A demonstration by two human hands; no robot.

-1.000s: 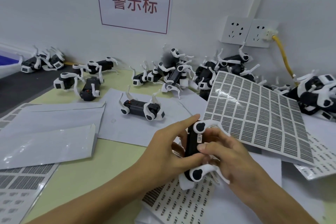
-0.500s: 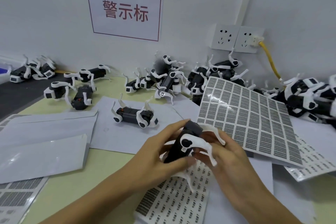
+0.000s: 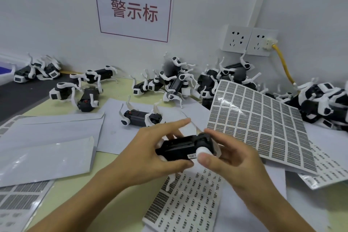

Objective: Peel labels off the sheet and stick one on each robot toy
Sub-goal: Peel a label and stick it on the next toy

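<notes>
Between my hands lies a black and white robot toy, held lengthwise above the table, with a small white label on its lower edge. My left hand grips its left end, the index finger stretched out over it. My right hand holds the right end, thumb pressed on a white leg joint. Below the toy lies a label sheet with small printed labels. A larger label sheet leans up at the right. One loose robot toy lies on white paper just beyond my hands.
Several robot toys are heaped along the wall at the back, at the far right and at the left. White envelopes cover the left of the green table. A yellow cable hangs from the wall sockets.
The toy has been turned from upright to lying sideways between my hands. My left index finger has lifted off and points away. The camera view has shifted slightly.
</notes>
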